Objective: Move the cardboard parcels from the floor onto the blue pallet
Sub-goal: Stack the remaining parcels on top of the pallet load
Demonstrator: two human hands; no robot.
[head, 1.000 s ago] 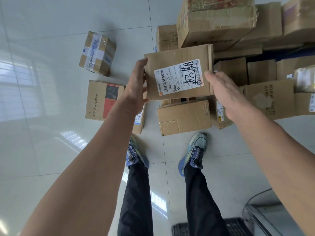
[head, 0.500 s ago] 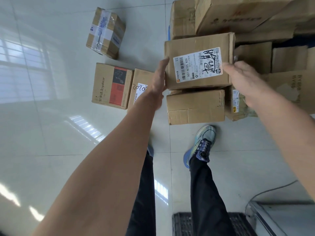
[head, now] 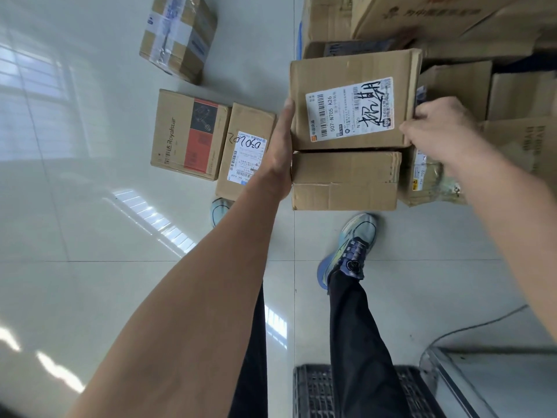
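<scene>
Head view, read left to right: three parcels are seen lying on the floor (head: 75,206), a taped box (head: 179,37) furthest off, a Royalstar box (head: 190,134) nearer, and a labelled box (head: 245,149) just beside it. These are judged still to be moved. Next, the left hand (head: 278,149) is pressed flat, fingers straight, against the left side of the held parcel (head: 352,98). That parcel is carried clear of the floor, above a plain box (head: 345,181) that rests by the feet. On its right edge the right hand (head: 437,129) is curled, the thumb on the near face and the fingers wrapped round the far side. So the parcel is clamped between both hands, not yet set down. Beyond and to the right, a stack (head: 452,19) of cartons is piled; a strip of blue pallet (head: 299,40) is glimpsed at its left foot. Much of the work is therefore judged done, with one parcel in transit and several left on the floor.

Against the earlier frames, the held parcel is brought nearer the stack, and the left foot is stepped forward.
</scene>
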